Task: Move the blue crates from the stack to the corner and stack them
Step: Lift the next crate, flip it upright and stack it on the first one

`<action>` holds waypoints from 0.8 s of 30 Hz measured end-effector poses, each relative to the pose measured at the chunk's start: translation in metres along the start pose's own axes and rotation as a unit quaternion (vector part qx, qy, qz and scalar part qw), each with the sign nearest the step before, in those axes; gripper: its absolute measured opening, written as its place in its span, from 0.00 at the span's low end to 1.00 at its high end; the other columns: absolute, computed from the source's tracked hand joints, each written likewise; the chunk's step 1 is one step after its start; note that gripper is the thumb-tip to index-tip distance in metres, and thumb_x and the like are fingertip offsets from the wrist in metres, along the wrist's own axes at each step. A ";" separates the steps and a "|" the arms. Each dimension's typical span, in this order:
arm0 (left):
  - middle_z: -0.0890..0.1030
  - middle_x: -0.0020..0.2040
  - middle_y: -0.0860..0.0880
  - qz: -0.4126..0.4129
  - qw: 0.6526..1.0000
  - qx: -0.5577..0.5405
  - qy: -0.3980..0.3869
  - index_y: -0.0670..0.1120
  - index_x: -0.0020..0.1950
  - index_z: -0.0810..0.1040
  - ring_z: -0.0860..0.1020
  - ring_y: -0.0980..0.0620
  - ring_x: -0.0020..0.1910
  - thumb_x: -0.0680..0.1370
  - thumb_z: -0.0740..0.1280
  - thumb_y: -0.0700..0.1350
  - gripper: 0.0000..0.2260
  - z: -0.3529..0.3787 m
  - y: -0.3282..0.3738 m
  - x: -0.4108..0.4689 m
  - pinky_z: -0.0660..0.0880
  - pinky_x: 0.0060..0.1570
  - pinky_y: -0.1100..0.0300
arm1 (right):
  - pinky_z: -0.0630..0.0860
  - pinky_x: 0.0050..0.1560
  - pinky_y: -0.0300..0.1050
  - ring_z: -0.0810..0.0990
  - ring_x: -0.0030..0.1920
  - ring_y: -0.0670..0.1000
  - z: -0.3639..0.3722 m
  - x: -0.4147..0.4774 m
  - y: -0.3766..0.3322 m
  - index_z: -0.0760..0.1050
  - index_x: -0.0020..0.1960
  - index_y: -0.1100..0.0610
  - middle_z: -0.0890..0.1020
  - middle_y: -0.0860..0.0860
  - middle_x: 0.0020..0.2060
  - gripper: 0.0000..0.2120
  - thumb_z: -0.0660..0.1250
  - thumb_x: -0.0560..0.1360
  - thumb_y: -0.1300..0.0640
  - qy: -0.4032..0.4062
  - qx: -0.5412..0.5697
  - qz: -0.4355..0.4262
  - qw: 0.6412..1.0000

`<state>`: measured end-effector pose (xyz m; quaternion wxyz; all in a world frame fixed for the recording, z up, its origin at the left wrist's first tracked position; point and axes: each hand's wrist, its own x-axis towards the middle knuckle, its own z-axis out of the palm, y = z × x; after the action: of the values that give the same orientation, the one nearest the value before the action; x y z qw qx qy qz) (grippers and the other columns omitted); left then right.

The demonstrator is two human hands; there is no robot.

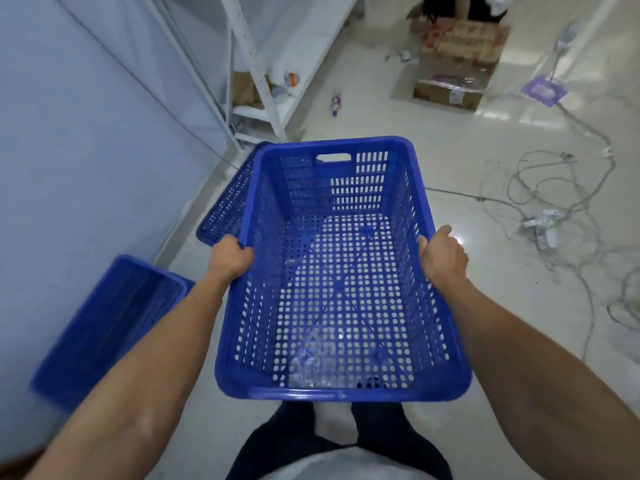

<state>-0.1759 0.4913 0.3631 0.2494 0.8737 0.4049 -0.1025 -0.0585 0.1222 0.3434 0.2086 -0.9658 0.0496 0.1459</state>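
Head view: looking down past both bare forearms at a pale glossy floor (433,161).
Carried crate: a blue perforated plastic crate (332,271) — empty, open side up, held level above the floor in front of the person's dark trousers (391,431).
Left hand: the left hand (231,258) is closed over the crate's left long rim, fingers curled inside.
Right hand: the right hand (441,256) is clamped on the right long rim, thumb on top.
Second crate: another blue crate (225,206) sits on the floor just beyond and left, by the wall (86,133), partly hidden by the carried one.
Third crate: a blurred blue crate (107,323) — near left, beside the same wall.
Far left: a white metal rack (256,81).
Far middle: a cardboard box (450,74).
Right: tangled white cables (554,209).
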 end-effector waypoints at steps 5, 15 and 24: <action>0.80 0.43 0.40 -0.052 0.998 -0.032 0.028 0.35 0.45 0.80 0.79 0.41 0.43 0.76 0.64 0.42 0.10 -0.051 -0.071 -0.037 0.71 0.41 0.56 | 0.74 0.45 0.54 0.80 0.49 0.63 0.010 -0.032 -0.065 0.66 0.61 0.64 0.80 0.62 0.51 0.18 0.58 0.82 0.49 -0.007 -0.020 -0.072 0.997; 0.83 0.44 0.40 -0.139 0.971 -0.145 0.129 0.37 0.44 0.80 0.82 0.39 0.46 0.72 0.65 0.45 0.12 -0.138 -0.258 -0.110 0.77 0.42 0.52 | 0.73 0.52 0.57 0.78 0.57 0.67 0.056 -0.135 -0.211 0.66 0.63 0.67 0.78 0.66 0.57 0.22 0.59 0.81 0.49 -0.021 -0.057 -0.217 0.974; 0.82 0.39 0.43 -0.224 0.931 -0.189 0.219 0.42 0.38 0.78 0.82 0.39 0.43 0.71 0.67 0.44 0.06 -0.190 -0.405 -0.168 0.78 0.43 0.52 | 0.73 0.54 0.58 0.76 0.59 0.69 0.119 -0.231 -0.337 0.65 0.65 0.68 0.77 0.67 0.59 0.24 0.59 0.82 0.48 -0.044 -0.104 -0.344 0.932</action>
<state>-0.5963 0.7014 0.4466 0.2860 0.6975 0.6467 0.1166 -0.2570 0.4864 0.4405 0.1462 -0.9327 -0.3101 0.1122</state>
